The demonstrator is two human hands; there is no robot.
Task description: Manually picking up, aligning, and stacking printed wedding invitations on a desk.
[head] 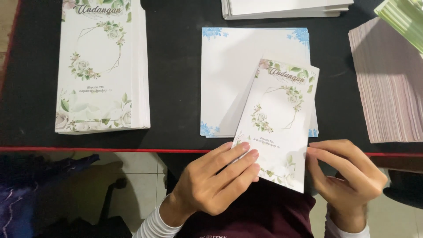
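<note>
Two hands, one floral card held at the counter's near edge.

The left hand (219,180) and right hand (348,176) each keep a grip clamped on one floral card (278,121), pinching its lower corners. Directly beyond the grip lies one blue-cornered sheet stack (233,75) on the black counter (176,79). Far left of the grip: one stack of matching floral cards (99,66). Far right: one pinkish paper stack (387,88).

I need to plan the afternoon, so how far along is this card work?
Done: a tall stack of floral cards lies squared up at the table's left. In hand: the left hand and right hand hold one floral card at its lower edge, over the blue-cornered sheets. Left: those sheets, plus the white stack and the pinkish stack, lie untouched.
</note>
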